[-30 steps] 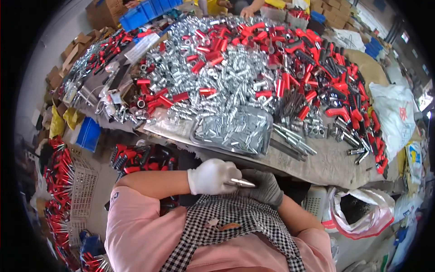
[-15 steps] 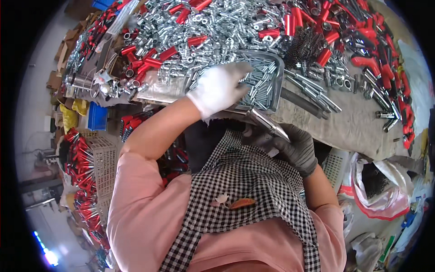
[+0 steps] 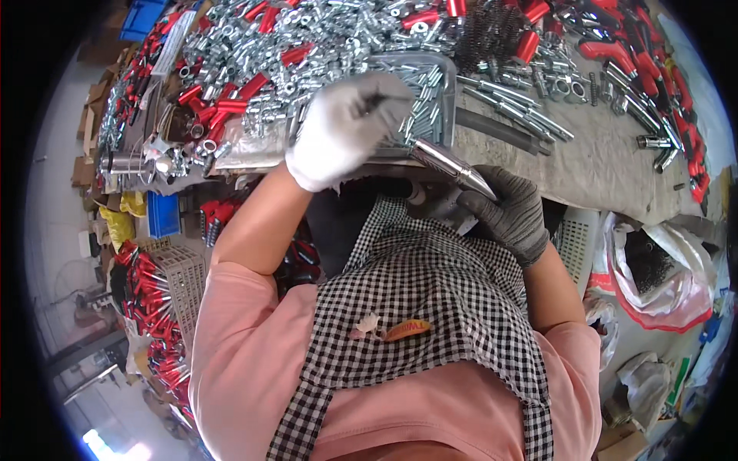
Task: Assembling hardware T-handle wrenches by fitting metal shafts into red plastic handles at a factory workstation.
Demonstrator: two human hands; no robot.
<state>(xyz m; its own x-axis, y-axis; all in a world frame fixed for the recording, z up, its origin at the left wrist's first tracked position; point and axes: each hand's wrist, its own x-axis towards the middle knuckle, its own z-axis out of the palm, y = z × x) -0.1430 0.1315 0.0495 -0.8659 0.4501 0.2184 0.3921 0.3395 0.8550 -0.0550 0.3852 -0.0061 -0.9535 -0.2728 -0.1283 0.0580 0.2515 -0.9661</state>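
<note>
My left hand [image 3: 338, 131], in a white glove with dirty fingertips, hovers over the left side of a clear plastic tray [image 3: 448, 100] of metal pins [image 3: 427, 104]. Its fingers are curled together and smeared by motion; whatever they hold cannot be made out. My right hand [image 3: 511, 215], in a dark grey knitted glove, is closed around the lower end of a shiny metal tube [image 3: 453, 169]. The tube slants up and left, its far end by the tray's near edge, just below my left fingers.
Heaped metal fittings [image 3: 330, 38] and red sleeves [image 3: 252, 86] cover the far bench. Long metal rods [image 3: 523, 107] and a dark bar [image 3: 500, 131] lie right of the tray. Red-handled tools [image 3: 615, 54] line the right edge. A plastic crate [image 3: 184, 284] stands left, an open sack [image 3: 653, 269] right.
My left hand has lifted from the pins and drawn left, its fingers curling in. The right hand still holds the tube. The whole view has shifted slightly.
</note>
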